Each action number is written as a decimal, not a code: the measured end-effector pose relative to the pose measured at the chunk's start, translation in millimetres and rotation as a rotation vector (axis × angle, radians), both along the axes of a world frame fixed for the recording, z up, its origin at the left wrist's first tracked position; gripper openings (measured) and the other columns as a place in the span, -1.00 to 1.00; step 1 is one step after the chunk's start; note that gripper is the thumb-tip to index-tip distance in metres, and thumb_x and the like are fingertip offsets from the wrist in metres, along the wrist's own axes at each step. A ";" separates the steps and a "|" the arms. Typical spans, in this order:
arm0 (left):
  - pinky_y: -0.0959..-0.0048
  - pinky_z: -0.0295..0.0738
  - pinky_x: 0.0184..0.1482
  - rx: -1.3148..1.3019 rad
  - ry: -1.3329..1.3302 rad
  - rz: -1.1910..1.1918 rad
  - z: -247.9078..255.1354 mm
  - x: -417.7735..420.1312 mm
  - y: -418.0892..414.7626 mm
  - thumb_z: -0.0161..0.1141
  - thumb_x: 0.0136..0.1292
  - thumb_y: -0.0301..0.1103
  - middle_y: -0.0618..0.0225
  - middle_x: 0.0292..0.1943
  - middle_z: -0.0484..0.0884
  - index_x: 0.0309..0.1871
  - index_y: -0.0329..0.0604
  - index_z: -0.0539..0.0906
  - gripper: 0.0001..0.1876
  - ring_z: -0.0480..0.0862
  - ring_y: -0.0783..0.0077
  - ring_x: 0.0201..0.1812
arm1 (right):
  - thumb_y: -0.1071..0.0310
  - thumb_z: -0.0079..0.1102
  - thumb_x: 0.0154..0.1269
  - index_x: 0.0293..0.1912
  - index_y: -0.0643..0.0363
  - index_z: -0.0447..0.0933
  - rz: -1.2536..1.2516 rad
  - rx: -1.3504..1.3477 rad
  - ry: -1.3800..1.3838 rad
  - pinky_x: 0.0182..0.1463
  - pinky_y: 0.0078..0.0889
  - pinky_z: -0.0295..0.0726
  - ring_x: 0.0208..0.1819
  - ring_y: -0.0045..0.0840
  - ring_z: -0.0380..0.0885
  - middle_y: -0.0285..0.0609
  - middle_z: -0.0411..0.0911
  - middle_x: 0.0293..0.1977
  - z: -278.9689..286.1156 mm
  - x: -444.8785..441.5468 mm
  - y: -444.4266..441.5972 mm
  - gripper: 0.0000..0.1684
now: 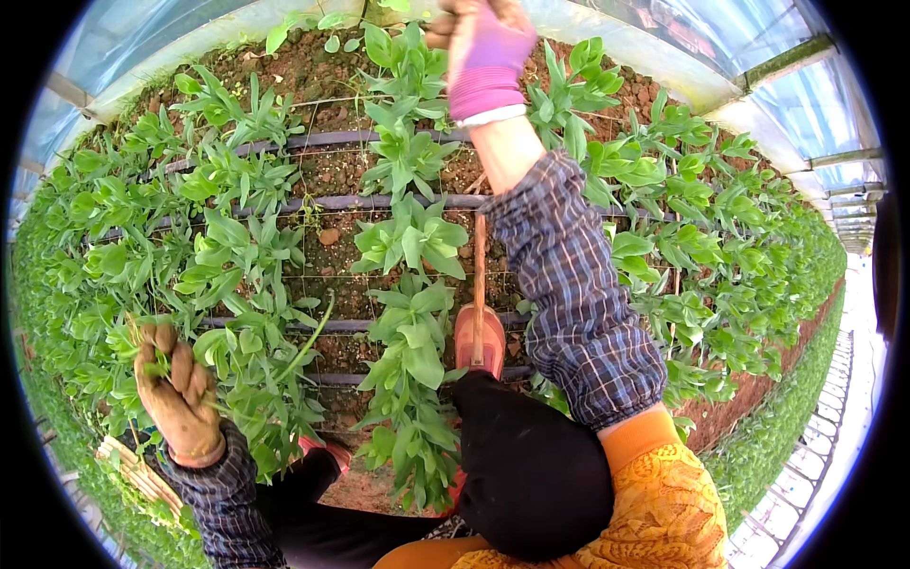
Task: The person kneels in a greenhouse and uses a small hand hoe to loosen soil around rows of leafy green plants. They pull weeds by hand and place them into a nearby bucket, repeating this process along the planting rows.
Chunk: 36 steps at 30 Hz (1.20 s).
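Observation:
My left hand (178,395), in a soil-stained glove, is curled around thin green plant stems (160,366) at the lower left. It is beside a row of leafy green plants (245,249). My right hand (490,53), in a purple and pink glove with brown fingers, reaches to the far end of the bed. It is blurred and cut off by the top edge, so its fingertips and anything in them are hidden. Close by it stands a leafy plant (409,60). Another plant row (416,313) runs between my legs.
Black irrigation hoses (334,205) and thin netting strings cross the brown soil (334,249). A wooden stake (480,284) rises in front of my pink shoe (466,341). Bundled wooden sticks (138,473) lie at lower left. Plastic sheeting (718,43) and a low wall (625,53) border the bed.

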<state>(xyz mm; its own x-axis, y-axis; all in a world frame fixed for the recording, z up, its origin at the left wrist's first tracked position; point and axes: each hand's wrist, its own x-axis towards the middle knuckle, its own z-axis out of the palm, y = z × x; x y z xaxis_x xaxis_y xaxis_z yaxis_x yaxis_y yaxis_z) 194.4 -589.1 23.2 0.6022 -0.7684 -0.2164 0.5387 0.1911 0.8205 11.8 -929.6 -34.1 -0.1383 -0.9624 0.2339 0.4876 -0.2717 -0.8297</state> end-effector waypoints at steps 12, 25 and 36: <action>0.72 -0.07 -0.81 0.316 -0.305 -0.082 -33.2 -31.9 36.2 -0.06 0.26 -0.21 0.39 -0.59 0.31 -0.34 -0.10 0.33 -0.82 0.12 0.69 -0.78 | 0.32 0.39 -0.17 0.10 0.20 0.36 0.360 0.181 1.400 -0.20 -0.47 0.48 -0.32 -0.44 0.52 -0.17 0.51 -0.41 -207.5 -36.8 -42.6 -0.26; 0.70 -0.08 -0.78 0.384 -0.338 -0.140 -50.0 -22.2 30.6 -0.04 0.25 -0.16 0.36 -0.54 0.38 -0.28 -0.12 0.38 -0.78 0.10 0.68 -0.78 | 0.31 0.24 0.00 -0.02 0.19 0.46 0.367 0.247 1.260 -0.12 -0.39 0.47 -0.20 -0.30 0.55 0.01 0.56 -0.23 -217.8 -40.9 -49.7 -0.52; 0.71 -0.05 -0.78 0.410 -0.441 -0.146 -59.3 -24.4 33.8 -0.09 0.29 -0.15 0.35 -0.50 0.38 -0.28 -0.13 0.37 -0.77 0.13 0.68 -0.79 | 0.31 0.21 0.03 -0.17 0.17 0.55 0.365 0.266 1.292 -0.12 -0.38 0.45 -0.21 -0.28 0.55 0.03 0.57 -0.31 -220.8 -36.4 -54.8 -0.69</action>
